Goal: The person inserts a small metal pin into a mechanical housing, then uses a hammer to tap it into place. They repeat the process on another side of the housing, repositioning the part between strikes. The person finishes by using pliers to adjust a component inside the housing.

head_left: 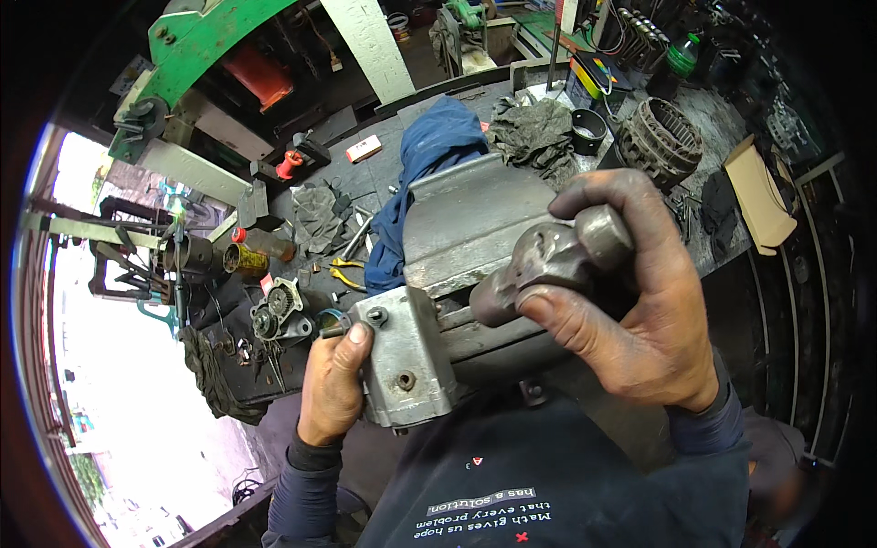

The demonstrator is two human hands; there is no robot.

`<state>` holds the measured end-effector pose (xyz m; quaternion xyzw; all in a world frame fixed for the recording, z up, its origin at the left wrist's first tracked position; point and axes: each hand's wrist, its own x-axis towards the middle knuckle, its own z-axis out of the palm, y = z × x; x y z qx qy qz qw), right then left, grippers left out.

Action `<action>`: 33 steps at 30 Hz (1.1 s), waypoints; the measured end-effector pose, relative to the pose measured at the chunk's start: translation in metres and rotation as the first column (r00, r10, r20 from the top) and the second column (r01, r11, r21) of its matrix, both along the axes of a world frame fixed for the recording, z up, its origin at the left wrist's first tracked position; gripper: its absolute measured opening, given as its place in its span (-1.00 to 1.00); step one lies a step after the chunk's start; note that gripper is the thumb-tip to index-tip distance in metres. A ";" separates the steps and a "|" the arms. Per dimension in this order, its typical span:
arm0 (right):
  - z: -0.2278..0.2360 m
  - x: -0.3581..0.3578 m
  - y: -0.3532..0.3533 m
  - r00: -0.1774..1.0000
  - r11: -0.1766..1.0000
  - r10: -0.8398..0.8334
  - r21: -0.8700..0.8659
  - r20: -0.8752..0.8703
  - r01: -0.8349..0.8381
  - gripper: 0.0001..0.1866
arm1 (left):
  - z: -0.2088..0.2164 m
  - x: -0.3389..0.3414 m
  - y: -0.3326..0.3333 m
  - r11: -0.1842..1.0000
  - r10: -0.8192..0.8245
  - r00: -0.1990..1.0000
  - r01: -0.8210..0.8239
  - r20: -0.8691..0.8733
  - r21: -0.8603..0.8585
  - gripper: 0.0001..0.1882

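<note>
Left hand (331, 391) grips a scuffed grey metal block (406, 352); right hand (660, 320) clasps a dark, rounded hammer head (551, 258).

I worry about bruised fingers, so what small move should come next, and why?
Probably ease the left hand's thumb off the metal block ahead of any tap: it rests at the block's left edge, while the right hand holds the hammer head close by on the other side.

Grey workbench (370, 183), green beam (206, 38) beyond; bright opening (128, 384) left (glaringly white).
</note>
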<state>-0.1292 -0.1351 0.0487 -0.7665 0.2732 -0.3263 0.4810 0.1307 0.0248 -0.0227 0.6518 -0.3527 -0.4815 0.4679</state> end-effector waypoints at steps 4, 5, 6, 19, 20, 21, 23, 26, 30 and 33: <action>0.010 0.020 0.014 0.998 0.997 -0.067 -0.039 -0.017 0.067 -0.38 | -0.007 0.002 0.001 1.000 -0.010 0.999 0.008 -0.045 -0.027 -0.39; 0.013 0.026 0.018 0.997 0.996 -0.073 -0.044 -0.025 0.072 -0.38 | -0.011 0.001 0.001 0.998 -0.021 1.000 0.019 -0.019 -0.056 -0.40; 0.016 0.033 0.021 0.996 0.994 -0.073 -0.090 -0.045 0.069 -0.37 | -0.013 0.002 0.002 0.994 -0.038 0.999 0.037 -0.005 -0.101 -0.42; 0.035 0.085 0.040 0.967 0.943 -0.081 -0.333 -0.242 -0.004 -0.38 | -0.024 0.016 -0.002 0.970 -0.216 0.976 0.217 0.025 -0.110 -0.43; 0.034 0.086 0.040 0.962 0.953 -0.068 -0.303 -0.266 -0.017 -0.38 | -0.026 0.017 -0.003 0.972 -0.217 0.976 0.215 -0.009 -0.099 -0.42; 0.033 0.086 0.039 0.944 0.959 -0.076 -0.282 -0.321 -0.019 -0.38 | -0.027 0.018 -0.003 0.973 -0.218 0.975 0.214 -0.042 -0.089 -0.40; 0.034 0.088 0.038 0.950 0.948 -0.051 -0.314 -0.308 -0.051 -0.40 | -0.027 0.020 -0.003 0.967 -0.249 0.963 0.241 -0.099 -0.081 -0.36; 0.039 0.090 0.035 0.954 0.935 -0.048 -0.350 -0.295 -0.062 -0.41 | -0.022 0.020 -0.005 0.967 -0.250 0.965 0.246 -0.072 -0.067 -0.35; 0.043 0.092 0.031 0.983 0.914 -0.038 -0.403 -0.181 -0.039 -0.39 | -0.011 0.022 -0.009 0.966 -0.253 0.967 0.252 -0.008 -0.053 -0.38; 0.041 0.088 0.026 0.972 0.934 -0.049 -0.355 -0.230 -0.037 -0.36 | 0.002 0.033 -0.010 0.963 -0.270 0.961 0.269 -0.055 -0.023 -0.41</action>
